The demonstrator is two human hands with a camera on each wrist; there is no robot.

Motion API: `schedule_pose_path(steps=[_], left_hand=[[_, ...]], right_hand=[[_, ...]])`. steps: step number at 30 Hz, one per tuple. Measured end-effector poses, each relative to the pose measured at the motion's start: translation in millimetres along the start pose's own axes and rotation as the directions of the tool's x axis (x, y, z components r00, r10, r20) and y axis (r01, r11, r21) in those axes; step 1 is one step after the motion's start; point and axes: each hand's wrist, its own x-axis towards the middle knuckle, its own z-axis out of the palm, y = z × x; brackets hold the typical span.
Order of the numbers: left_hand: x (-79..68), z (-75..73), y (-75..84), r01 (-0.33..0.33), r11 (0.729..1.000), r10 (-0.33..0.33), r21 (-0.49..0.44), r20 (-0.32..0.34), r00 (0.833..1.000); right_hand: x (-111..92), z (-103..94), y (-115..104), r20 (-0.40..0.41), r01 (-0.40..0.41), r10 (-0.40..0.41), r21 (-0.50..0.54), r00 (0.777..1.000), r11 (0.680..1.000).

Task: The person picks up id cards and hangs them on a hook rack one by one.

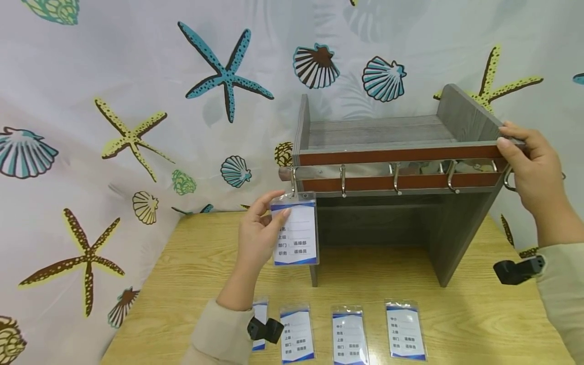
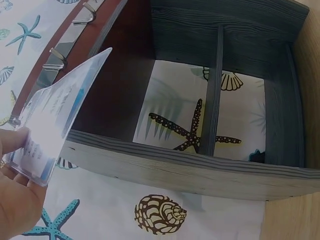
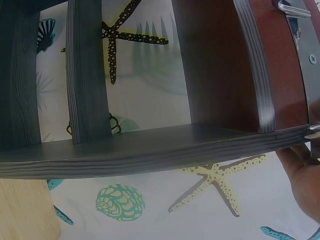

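My left hand [image 1: 259,230] pinches a clear plastic ID badge [image 1: 301,235] by its left side, thumb in front and fingers behind. The badge holds a white card with blue borders and printed lines. Its top edge overlaps the tip of the leftmost metal hook [image 1: 293,178] on the rack; I cannot tell whether the hook passes through the slot. In the left wrist view the badge [image 2: 60,110] tilts beside the rack's front. My right hand [image 1: 538,165] grips the right end of the grey wooden rack [image 1: 470,109], thumb at the front corner.
More badges lie in a row on the wooden table [image 1: 205,253], among them one badge [image 1: 406,329] at the right and another [image 1: 296,334] near the left sleeve. Several hooks line the metal strip [image 1: 369,170]. A cloth with starfish and shells [image 1: 137,50] hangs behind.
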Motion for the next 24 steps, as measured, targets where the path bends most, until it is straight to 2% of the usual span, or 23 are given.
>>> schedule_pose_path(steps=[6, 13, 17, 24], left_hand=[[1.6, 2.5, -7.1, -0.026, 1.0, 0.026, 0.0, -0.008, 1.0], [3.8, 2.3, -14.8, -0.101, 0.994, 0.1, -0.034, -0.025, 0.995], [6.0, 2.9, -18.3, -0.153, 0.987, 0.152, -0.052, -0.025, 0.988], [12.1, 1.8, -23.8, -0.233, 0.972, 0.233, -0.008, -0.02, 0.972]], right_hand=[[0.4, -0.4, 0.8, -0.003, -0.01, 0.01, -0.014, 1.0, 1.0], [1.2, 2.1, 0.4, -0.003, -0.004, 0.004, 0.019, 1.0, 1.0], [1.7, 1.7, -0.8, -0.004, -0.007, 0.007, 0.017, 1.0, 1.0], [1.7, -0.1, -2.1, 0.003, -0.011, 0.011, 0.005, 1.0, 1.0]])
